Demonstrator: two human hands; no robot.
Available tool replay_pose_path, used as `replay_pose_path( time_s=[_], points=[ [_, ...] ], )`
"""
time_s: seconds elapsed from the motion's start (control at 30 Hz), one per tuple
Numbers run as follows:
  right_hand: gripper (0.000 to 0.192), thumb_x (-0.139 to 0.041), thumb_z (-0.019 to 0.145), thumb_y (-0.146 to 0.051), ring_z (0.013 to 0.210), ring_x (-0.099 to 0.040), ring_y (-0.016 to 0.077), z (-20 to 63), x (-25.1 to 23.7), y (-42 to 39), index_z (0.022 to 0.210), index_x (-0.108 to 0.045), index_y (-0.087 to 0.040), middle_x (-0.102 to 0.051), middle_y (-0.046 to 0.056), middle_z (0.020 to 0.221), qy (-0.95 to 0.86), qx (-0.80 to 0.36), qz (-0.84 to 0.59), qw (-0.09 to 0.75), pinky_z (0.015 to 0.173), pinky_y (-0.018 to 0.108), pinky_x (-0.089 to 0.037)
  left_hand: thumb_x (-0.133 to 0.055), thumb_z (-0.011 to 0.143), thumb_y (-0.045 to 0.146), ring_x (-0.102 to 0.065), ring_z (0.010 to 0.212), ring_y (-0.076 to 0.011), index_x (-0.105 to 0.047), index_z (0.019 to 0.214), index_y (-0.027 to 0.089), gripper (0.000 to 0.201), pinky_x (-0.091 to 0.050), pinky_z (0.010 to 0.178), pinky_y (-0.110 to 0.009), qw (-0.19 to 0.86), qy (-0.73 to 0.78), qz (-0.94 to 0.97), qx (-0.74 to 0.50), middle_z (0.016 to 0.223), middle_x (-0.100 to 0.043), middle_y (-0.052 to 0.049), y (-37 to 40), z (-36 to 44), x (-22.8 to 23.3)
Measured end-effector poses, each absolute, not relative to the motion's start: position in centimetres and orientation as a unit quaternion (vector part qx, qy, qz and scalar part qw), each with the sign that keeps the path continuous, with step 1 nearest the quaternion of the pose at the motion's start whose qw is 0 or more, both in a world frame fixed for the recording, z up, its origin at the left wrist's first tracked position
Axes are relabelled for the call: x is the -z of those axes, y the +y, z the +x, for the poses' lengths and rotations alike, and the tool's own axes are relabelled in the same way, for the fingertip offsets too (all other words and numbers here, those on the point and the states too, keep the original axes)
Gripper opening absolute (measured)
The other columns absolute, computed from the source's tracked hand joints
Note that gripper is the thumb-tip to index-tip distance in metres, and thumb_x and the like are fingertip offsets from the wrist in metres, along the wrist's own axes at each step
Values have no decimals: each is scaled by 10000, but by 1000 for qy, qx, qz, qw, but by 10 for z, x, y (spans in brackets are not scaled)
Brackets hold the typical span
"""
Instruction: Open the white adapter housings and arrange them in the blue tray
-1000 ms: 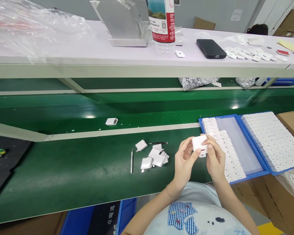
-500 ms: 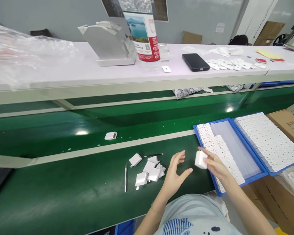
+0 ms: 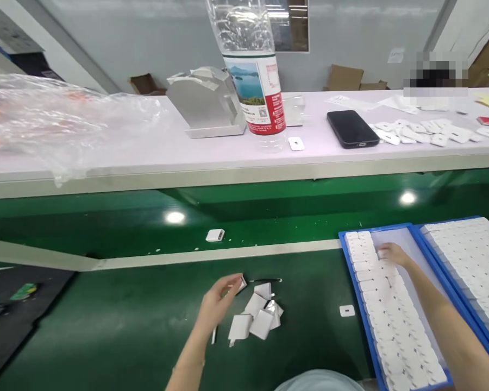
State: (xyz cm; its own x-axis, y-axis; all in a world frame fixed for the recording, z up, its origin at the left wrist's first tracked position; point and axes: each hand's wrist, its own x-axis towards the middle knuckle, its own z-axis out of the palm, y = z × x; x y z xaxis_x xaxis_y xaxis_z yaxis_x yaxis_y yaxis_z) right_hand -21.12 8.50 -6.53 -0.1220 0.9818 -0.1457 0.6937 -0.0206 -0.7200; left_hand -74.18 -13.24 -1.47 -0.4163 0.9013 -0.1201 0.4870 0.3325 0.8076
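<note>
My left hand (image 3: 220, 298) is closed with its fingertips on a white square plastic casing (image 3: 242, 283), mostly hidden by the fingers. It is at the upper left of a loose pile of white casings (image 3: 262, 324) on the green bench. A black thin tool (image 3: 264, 281) lies just right of that hand, and a silver pen-like tool (image 3: 214, 335) is partly behind the wrist. Over a blue tray (image 3: 353, 282), my right hand (image 3: 393, 253) has its fingers curled around a white block (image 3: 382, 253), at the end of a row of white blocks (image 3: 387, 309).
A second blue tray full of white blocks (image 3: 468, 271) adjoins at right. A small white plate with a slot (image 3: 347, 310) lies on the bench. One white casing (image 3: 215, 235) sits beyond the pale rail. The shelf above holds a bottle (image 3: 256, 92), a phone (image 3: 352, 129) and plastic film (image 3: 57, 125).
My right hand has carried the white block from beside the tray into it. The left hand has moved left and closed on a casing. The small slotted plate now shows on the bench.
</note>
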Motion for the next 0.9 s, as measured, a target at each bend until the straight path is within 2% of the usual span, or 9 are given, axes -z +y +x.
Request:
replay_pose_path(
  time_s=[0.07,0.13,0.27,0.33,0.43,0.57,0.67,0.77,0.9],
  points=[
    [201,-652,899,-350,836,-699,183,-209,72,87,933,-672,-154,-725,51,927,-679,-358,-618,171,796,370,-571,-612,894,524,-697,956,-258,-672,1079,146,425,-576,857,-449,264,775,453,-351,1074,-713,-113,-98,-773,8],
    [145,-620,829,-273,830,-719,239,-208,73,86,920,-665,-170,-739,93,912,-686,-345,-622,155,750,382,-581,-613,943,394,-664,1017,-226,-614,1196,155,348,-569,877,-436,241,779,461,-352,1184,-657,-94,-63,-797,3],
    [324,-479,806,-251,1026,-683,350,-223,65,55,1083,-630,-176,-671,192,1192,-700,-256,-645,166,841,507,-556,-626,941,350,-640,1077,-241,-577,1263,166,374,-564,898,-451,225,778,475,-345,1268,-611,-100,-7,-826,8],
    [324,-457,848,-246,1090,-657,332,-244,64,18,1118,-631,-210,-664,151,1222,-733,-218,-622,169,915,508,-540,-618,947,347,-640,1076,-236,-574,1266,166,370,-563,900,-453,232,777,480,-336,1269,-611,-104,16,-834,17],
    [300,-453,882,-169,1056,-674,312,-284,74,-52,1050,-698,-210,-724,123,1083,-866,-93,-476,120,961,514,-534,-621,944,350,-640,1077,-238,-575,1264,163,373,-563,900,-452,246,777,484,-318,1269,-611,-105,44,-844,33],
    [483,-442,807,-74,1224,-609,341,-317,107,-119,1177,-714,-226,-716,89,1205,-912,9,-403,76,1060,555,-471,-644,927,331,-647,1049,-236,-603,1200,147,331,-558,895,-451,260,778,484,-306,1207,-637,-99,49,-843,44],
    [483,-403,802,-25,1148,-650,346,-318,125,-133,1086,-749,-205,-750,105,1086,-872,-72,-460,151,1056,584,-467,-713,842,263,-670,1016,-252,-601,1150,123,356,-556,891,-419,268,753,497,-337,1168,-658,-118,19,-817,36],
    [399,-399,823,-21,1047,-680,357,-318,125,-127,941,-758,-147,-748,152,954,-832,-163,-488,207,1068,622,-446,-716,800,280,-675,1068,-244,-565,1213,172,453,-546,940,-364,274,701,527,-394,1263,-641,-112,-26,-770,14],
    [329,-429,888,-106,847,-707,300,-330,107,-118,787,-732,-183,-707,100,753,-809,-239,-483,234,1072,596,-456,-724,801,324,-641,1165,-256,-571,1235,239,469,-517,1003,-387,277,630,564,-456,1293,-655,-91,-82,-701,-22]
  ],
)
